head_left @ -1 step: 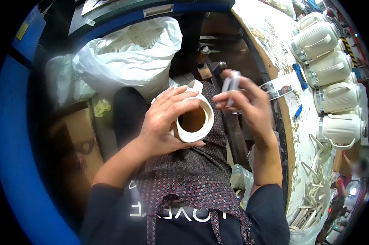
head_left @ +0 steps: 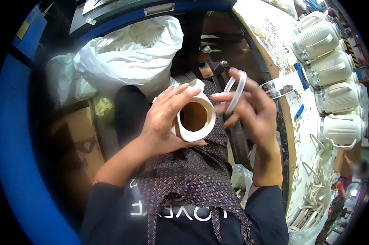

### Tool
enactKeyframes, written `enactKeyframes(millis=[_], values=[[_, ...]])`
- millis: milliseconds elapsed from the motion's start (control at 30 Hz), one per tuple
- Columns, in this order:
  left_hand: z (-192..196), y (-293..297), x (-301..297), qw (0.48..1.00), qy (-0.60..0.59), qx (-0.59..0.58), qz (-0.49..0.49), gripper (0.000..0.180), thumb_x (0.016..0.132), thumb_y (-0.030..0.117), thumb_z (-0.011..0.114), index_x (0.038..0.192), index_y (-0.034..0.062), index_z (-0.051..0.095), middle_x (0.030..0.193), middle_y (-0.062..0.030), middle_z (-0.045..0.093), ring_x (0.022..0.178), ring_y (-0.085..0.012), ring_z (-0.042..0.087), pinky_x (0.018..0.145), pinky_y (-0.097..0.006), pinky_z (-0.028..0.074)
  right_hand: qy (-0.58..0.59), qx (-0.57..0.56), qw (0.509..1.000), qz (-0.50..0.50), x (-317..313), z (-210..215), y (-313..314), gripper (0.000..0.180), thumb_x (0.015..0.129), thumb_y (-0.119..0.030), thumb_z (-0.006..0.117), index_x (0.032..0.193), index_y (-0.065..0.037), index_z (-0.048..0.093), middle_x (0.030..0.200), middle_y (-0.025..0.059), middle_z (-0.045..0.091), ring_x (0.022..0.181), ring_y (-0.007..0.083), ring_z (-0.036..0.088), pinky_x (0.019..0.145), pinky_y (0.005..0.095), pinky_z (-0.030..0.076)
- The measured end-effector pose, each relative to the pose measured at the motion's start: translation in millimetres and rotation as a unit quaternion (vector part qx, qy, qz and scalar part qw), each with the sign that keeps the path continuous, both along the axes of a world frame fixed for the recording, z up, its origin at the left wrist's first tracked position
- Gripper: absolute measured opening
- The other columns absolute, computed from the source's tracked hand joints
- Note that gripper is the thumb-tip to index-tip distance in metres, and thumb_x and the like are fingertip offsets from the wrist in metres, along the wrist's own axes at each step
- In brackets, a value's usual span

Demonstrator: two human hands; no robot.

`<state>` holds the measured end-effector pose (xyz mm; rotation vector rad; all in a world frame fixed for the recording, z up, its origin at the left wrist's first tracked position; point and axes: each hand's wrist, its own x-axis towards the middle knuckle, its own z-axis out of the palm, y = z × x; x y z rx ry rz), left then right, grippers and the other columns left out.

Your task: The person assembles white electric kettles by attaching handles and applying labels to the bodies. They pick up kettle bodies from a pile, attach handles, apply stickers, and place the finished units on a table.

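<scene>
My left hand (head_left: 162,118) is wrapped round the side of a white plastic jug (head_left: 209,130), whose round mouth faces up at me above my lap. The inside of the jug looks brown, and my fingers and palm cover most of its outer wall. A small white projection shows at its far rim. To the right of the mouth, and apart from it, my right hand (head_left: 250,110) holds a translucent sealing ring (head_left: 236,93). The ring stands on edge between my fingers, which are somewhat blurred.
A white bag (head_left: 127,61) full of pale rings stands ahead on the left. Several cream jugs (head_left: 339,128) line the right bench (head_left: 270,32), near a blue tool (head_left: 300,76) and a pile of white handles (head_left: 313,196). A cardboard box (head_left: 80,130) lies low left.
My right hand has shifted slightly right and its fingers have changed position, so the ring shows more as a full loop. My left hand and the jug are nearly unmoved.
</scene>
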<state>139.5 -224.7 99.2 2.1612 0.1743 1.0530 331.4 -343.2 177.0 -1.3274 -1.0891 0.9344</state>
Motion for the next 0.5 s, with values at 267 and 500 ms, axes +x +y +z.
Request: enactKeyframes(millis=[267, 500], values=[[-1.3, -12.2, 20.7, 1.000, -0.027, 0.011, 0.009, 0.129, 0.055, 0.026, 0.093, 0.155, 0.0016, 0.015, 0.121, -0.0132, 0.066, 0.113, -0.0354, 0.062, 0.099, -0.045, 0.046, -0.565, 0.075, 0.796, 0.205, -16.4, -11.1, 0.3, 0.014, 0.073, -0.013, 0.068, 0.085, -0.008, 0.063, 0.088, 0.0067, 0.062, 0.070, 0.0247, 0.068, 0.055, 0.0370, 0.055], [-4.3, -17.9, 17.2, 0.997, -0.053, 0.056, 0.027, 0.121, 0.056, 0.028, 0.093, 0.152, 0.0010, 0.025, 0.118, -0.0163, 0.067, 0.107, -0.0352, 0.065, 0.095, -0.045, 0.050, -0.647, 0.086, 0.707, 0.273, -16.9, -5.7, 5.5, 0.010, 0.073, -0.014, 0.068, 0.079, -0.006, 0.066, 0.084, 0.0076, 0.063, 0.073, 0.0220, 0.069, 0.056, 0.0357, 0.056]])
